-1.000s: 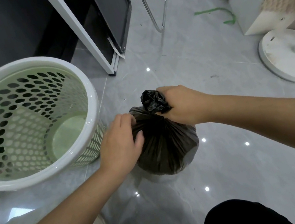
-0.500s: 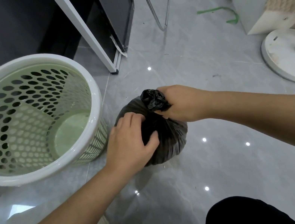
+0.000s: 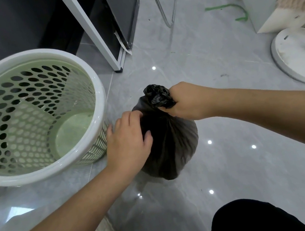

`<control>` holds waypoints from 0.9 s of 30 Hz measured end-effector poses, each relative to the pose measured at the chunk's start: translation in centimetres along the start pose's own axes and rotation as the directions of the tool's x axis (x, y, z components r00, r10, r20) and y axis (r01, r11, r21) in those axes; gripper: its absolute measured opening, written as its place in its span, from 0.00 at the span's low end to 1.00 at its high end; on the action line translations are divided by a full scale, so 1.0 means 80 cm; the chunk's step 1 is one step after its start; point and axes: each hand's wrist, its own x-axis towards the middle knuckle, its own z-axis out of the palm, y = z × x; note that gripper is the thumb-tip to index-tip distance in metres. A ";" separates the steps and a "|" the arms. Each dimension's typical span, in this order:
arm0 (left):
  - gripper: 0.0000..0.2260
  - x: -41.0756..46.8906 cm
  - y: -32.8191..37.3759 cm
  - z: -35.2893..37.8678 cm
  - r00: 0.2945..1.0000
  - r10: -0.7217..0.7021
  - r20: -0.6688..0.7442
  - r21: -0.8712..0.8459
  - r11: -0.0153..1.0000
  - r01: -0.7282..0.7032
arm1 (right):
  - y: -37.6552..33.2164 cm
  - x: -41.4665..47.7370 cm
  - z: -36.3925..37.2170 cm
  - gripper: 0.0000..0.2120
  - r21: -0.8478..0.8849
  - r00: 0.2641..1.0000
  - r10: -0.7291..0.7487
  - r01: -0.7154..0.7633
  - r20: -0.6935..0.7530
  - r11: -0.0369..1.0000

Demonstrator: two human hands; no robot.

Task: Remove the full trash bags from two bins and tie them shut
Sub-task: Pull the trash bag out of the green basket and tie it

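A full black trash bag [image 3: 175, 148] stands on the grey floor just right of a pale green perforated bin [image 3: 32, 118] with a white rim. The bin holds no bag. My right hand [image 3: 187, 101] grips the bag's gathered, twisted neck, whose crumpled top sticks out above my fist. My left hand [image 3: 129, 141] lies against the bag's left side just below the neck, fingers curled onto the plastic; whether they pinch it is hidden.
A white-framed dark panel [image 3: 112, 30] leans behind the bin, with chrome chair legs [image 3: 167, 6] beside it. A round white stand base [image 3: 300, 58] and white boxes [image 3: 270, 3] sit at the right. A green strap [image 3: 235, 11] lies on the floor.
The bag rolled toward the bin and back, its body turning under my left hand, which shifted along its left side. My right hand kept its grip on the neck.
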 end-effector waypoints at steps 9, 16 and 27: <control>0.20 0.008 -0.008 -0.010 1.000 -0.008 -0.010 -0.010 1.000 0.008 | 0.000 0.002 0.005 0.16 0.035 1.000 -0.024 0.024 -0.001 0.999; 0.19 0.005 -0.013 -0.003 0.999 -0.001 0.050 0.022 1.000 0.000 | -0.001 0.002 0.006 0.14 0.120 0.999 -0.022 0.025 -0.026 0.992; 0.17 0.004 -0.003 -0.010 1.000 0.022 0.009 -0.039 0.999 -0.022 | 0.000 0.004 0.013 0.09 0.166 0.984 -0.068 0.095 -0.166 0.982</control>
